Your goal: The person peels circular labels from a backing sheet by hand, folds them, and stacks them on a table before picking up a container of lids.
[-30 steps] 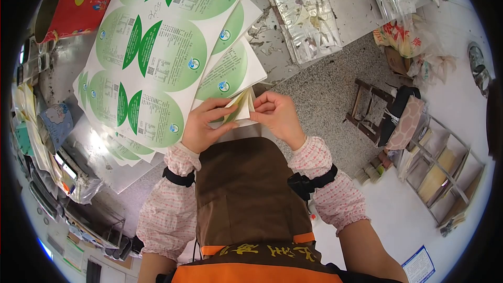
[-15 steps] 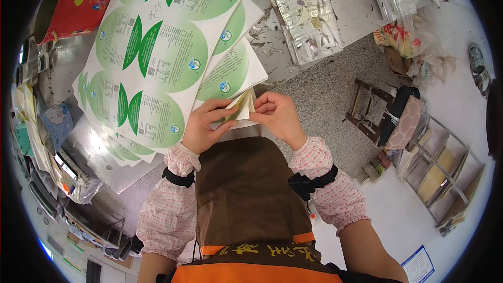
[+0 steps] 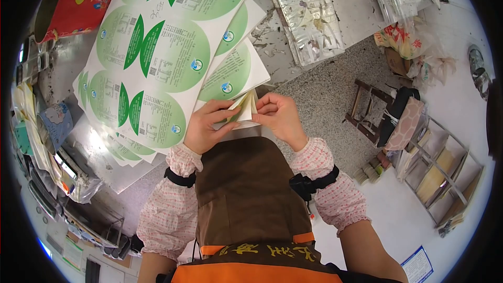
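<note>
Large printed sheets (image 3: 173, 57) with green round labels lie in a fanned stack on the metal table. At the stack's near right corner, my left hand (image 3: 209, 123) pinches a folded paper piece (image 3: 244, 111), white with a pale yellow-green inner side. My right hand (image 3: 280, 118) holds the right edge of the same piece between thumb and curled fingers. The piece stands partly open like a small fold between both hands, just in front of the brown apron (image 3: 246, 178).
A red container (image 3: 81, 5) stands at the upper left. Clear plastic packs (image 3: 309, 15) lie on the table's far right. A wooden stool (image 3: 369, 110), a cushioned seat (image 3: 401, 120) and a metal rack (image 3: 440, 167) are at the right. Plastic bags (image 3: 403, 42) hang by the table edge.
The view has shifted very slightly. Both hands keep their hold on the folded paper, with almost no visible movement.
</note>
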A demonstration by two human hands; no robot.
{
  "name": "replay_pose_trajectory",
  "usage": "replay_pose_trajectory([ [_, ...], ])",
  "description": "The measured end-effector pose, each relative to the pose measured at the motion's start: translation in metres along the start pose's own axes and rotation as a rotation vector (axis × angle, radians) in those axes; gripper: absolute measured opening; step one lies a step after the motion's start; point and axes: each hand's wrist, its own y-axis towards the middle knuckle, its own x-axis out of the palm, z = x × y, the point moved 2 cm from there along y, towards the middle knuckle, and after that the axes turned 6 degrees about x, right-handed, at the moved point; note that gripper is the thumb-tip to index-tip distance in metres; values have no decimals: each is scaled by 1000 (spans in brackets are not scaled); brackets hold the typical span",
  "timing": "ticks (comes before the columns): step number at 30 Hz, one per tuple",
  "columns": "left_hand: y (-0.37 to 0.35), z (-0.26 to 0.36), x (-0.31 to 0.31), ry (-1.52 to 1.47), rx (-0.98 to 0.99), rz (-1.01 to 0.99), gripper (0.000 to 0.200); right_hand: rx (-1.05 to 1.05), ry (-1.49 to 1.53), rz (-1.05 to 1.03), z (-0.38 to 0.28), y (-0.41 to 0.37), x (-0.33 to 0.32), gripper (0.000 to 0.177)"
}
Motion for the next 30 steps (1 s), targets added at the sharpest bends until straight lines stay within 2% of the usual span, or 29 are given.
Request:
replay_pose_trajectory([
  [5,-3,-3,1,74,87,37,29,-4,101,-60,4,-4,-8,18],
  [8,-9,2,5,163,126,85,28,-136,8,250,1,-9,-16,18],
  [11,-11,11,7,237,186,162,29,-72,146,151,-10,-9,-21,33],
  [14,-13,29,1,273,188,226,28,111,463,-53,-24,3,-3,49],
  [18,-13,51,-13,311,199,277,32,200,552,-263,-56,21,8,68],
  [19,-11,55,-14,340,209,263,34,203,639,-311,-71,21,12,57],
  [22,-4,62,-11,349,221,316,35,261,554,-334,-102,25,30,47],
  [23,-2,60,-10,367,227,339,34,228,442,-318,-94,31,28,43],
  [26,-4,56,-2,293,40,333,34,139,343,-265,-72,45,23,42],
  [27,-2,60,-2,269,62,371,38,47,284,-240,-75,46,22,43],
  [30,-2,92,-16,281,340,514,36,-189,109,-213,-117,55,24,47],
])
